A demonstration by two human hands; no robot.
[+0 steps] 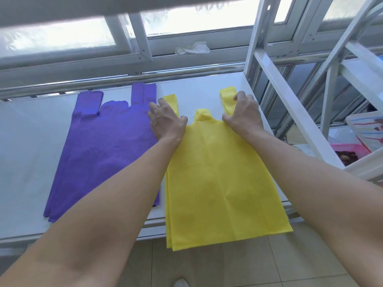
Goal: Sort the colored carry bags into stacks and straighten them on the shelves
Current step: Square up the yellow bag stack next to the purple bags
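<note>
The left hand (pixel 167 119) and right hand (pixel 244 113) each grip a handle of the yellow stack (pixel 219 179), beside the purple stack (pixel 103 146).

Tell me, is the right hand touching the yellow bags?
Touching. The head view shows the right hand with its fingers curled round one handle of the yellow bags, with no gap between them.

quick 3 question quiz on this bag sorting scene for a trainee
1. Fill in: the purple stack lies to the ___ of the yellow stack.
2. True or false: the yellow stack lies wholly on the shelf.
3. The left hand and right hand grip handles of: A purple stack, B yellow stack, C nothing.
Key: 1 left; 2 false, its near end overhangs the edge; 3 B.
</note>
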